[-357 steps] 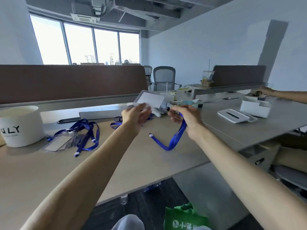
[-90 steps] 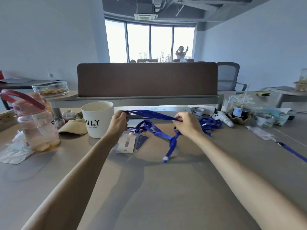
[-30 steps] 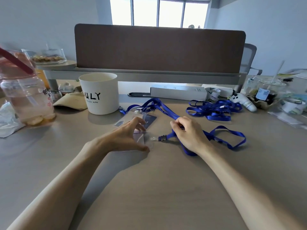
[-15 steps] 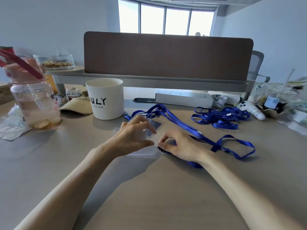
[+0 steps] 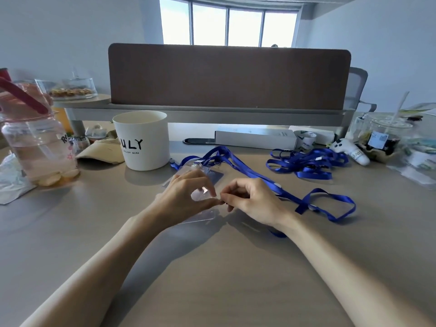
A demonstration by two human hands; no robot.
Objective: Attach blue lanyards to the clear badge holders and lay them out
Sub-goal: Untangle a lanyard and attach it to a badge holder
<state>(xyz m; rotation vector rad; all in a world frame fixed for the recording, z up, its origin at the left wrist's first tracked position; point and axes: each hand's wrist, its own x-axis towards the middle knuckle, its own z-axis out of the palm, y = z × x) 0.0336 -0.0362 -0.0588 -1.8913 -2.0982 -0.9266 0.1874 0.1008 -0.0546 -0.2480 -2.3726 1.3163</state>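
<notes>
Desk (image 5: 212,267) was a pale grey-beige wood-grain top, matte, w/ soft shadows under both forearms. Near its middle the left hand (image 5: 186,197) had fingers curled, thumb & forefinger pinching the clear badge holder (image 5: 203,215), which sat low at the desk, mostly hidden under that hand; flat or slightly lifted, couldn't tell. Right hand (image 5: 250,201) was just beside it, fingertips meeting the left's, fingers curled & pinching the clip end of a blue lanyard (image 5: 330,200) at the holder's edge. Clip itself was too hidden to tell if hooked in. That lanyard trailed off to the right in a loose loop on the desk, part of it under the right wrist.

Behind the left hand lay a heap of badge holders (image 5: 200,165) w/ blue straps on them, near a white cup (image 5: 144,140) marked "ULY". Further right was a pile of lanyards (image 5: 306,162), well apart from the hands. At the left edge: pink water bottle (image 5: 35,142) w/ red strap, crumpled plastic bag (image 5: 11,182), tan cap (image 5: 103,149). At the back of desk: long white box (image 5: 254,136), white toy (image 5: 349,151) w/ black spots, drink cup (image 5: 387,135) w/ straw.

A brown fabric partition (image 5: 228,76) ran across the back on a grey rail, w/ a glass-domed dish (image 5: 73,89) on a round shelf at left. Room had pale walls both sides, a bright window (image 5: 226,22) w/ several panes behind the partition, & a grey office chair (image 5: 356,90) at right
</notes>
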